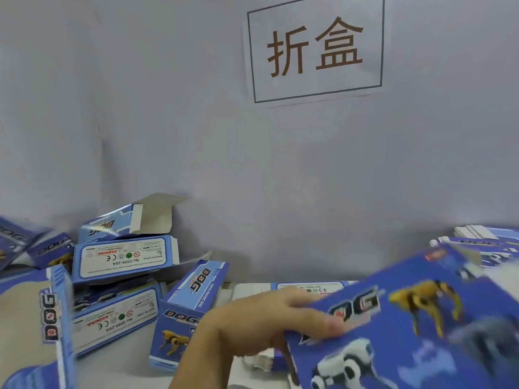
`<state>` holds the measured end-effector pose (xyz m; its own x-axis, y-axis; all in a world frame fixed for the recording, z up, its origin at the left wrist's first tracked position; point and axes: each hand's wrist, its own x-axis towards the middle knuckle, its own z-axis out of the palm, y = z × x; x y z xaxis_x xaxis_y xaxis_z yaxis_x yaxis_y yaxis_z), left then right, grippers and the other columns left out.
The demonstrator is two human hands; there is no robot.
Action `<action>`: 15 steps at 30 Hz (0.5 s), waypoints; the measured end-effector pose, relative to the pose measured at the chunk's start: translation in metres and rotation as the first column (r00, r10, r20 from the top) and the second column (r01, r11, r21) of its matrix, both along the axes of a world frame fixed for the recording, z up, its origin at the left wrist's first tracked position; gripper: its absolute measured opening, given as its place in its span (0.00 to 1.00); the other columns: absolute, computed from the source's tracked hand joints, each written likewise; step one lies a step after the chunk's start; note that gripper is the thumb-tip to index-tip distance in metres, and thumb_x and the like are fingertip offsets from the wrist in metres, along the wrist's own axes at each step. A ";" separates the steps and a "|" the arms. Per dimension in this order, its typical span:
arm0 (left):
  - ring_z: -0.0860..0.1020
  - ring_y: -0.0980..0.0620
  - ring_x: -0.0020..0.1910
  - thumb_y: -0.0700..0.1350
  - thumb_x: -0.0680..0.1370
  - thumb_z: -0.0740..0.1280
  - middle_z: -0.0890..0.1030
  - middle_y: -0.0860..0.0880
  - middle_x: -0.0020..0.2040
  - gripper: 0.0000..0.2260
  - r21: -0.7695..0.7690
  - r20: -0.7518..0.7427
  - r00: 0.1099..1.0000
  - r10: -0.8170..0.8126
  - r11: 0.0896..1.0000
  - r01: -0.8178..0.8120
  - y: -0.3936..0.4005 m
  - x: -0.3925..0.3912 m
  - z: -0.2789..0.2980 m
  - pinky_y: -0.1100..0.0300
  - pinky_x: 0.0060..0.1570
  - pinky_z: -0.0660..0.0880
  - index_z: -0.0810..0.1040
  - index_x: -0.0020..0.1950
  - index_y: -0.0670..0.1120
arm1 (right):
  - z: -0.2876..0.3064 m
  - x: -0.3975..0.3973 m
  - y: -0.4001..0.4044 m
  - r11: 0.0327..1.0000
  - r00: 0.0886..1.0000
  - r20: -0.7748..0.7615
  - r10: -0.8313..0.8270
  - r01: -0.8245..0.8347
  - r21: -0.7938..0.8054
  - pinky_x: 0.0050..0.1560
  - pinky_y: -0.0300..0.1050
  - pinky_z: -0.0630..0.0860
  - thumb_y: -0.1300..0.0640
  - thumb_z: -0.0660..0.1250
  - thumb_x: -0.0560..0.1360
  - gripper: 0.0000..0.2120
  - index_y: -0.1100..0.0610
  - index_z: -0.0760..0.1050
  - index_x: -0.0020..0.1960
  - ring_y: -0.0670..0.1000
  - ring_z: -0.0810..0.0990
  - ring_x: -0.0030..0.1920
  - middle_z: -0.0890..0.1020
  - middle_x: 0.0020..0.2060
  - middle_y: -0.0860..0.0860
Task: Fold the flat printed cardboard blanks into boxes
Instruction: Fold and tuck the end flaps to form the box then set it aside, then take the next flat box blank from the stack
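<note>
A person's left hand grips a flat blue printed cardboard blank at its left edge, the thumb lying across the printed face and the fingers curled behind it, at the near right of a pale grey table. The blank, blurred, shows a yellow robot dog, a white robot dog and the word "DOG", and it tilts up toward the right. The right hand is hard to make out; only a dark blurred shape sits at the blank's right edge, and its fingers cannot be told. On the left of the table lies a heap of folded blue-and-white cardboard boxes, some stacked on one another, several showing white warning labels, one at the far side with its grey flap open. One folded blue box stands apart from the heap, just left of the left hand, leaning with its yellow dog panel toward the camera. Another flat blank lies on the table beyond the hand. A stack of flat blue blanks sits at the far right. On the grey wall behind hangs a white paper sign with two brown Chinese characters inside a dark border.
</note>
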<state>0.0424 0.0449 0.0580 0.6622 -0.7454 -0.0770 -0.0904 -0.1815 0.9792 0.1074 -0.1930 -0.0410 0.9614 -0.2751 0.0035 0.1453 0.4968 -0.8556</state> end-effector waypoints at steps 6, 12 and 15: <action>0.69 0.46 0.73 0.69 0.68 0.61 0.71 0.48 0.74 0.40 -0.875 -0.324 0.753 0.573 0.121 -0.469 0.031 0.015 0.025 0.47 0.68 0.69 0.70 0.75 0.48 | 0.012 -0.017 0.010 0.992 1.000 -0.003 0.028 -0.028 -0.124 0.52 0.54 0.70 0.52 0.51 0.86 0.14 0.44 0.68 0.69 0.62 0.79 0.55 0.82 0.53 0.55; 0.77 0.53 0.61 0.46 0.82 0.64 0.80 0.48 0.64 0.08 -0.467 0.015 0.599 0.801 0.535 -0.704 0.026 0.034 -0.018 0.60 0.54 0.75 0.80 0.57 0.50 | 0.009 -0.012 0.015 0.963 0.995 -0.091 0.026 -0.050 -0.265 0.50 0.52 0.72 0.55 0.59 0.84 0.11 0.48 0.73 0.65 0.59 0.80 0.54 0.83 0.53 0.54; 0.72 0.61 0.63 0.54 0.80 0.67 0.73 0.55 0.72 0.17 0.060 0.556 0.625 0.548 0.724 -0.687 0.002 0.049 -0.044 0.67 0.61 0.69 0.74 0.69 0.55 | 0.004 -0.009 0.020 0.903 0.989 -0.144 0.025 -0.084 -0.421 0.47 0.50 0.74 0.61 0.63 0.82 0.10 0.51 0.77 0.60 0.61 0.79 0.57 0.82 0.55 0.57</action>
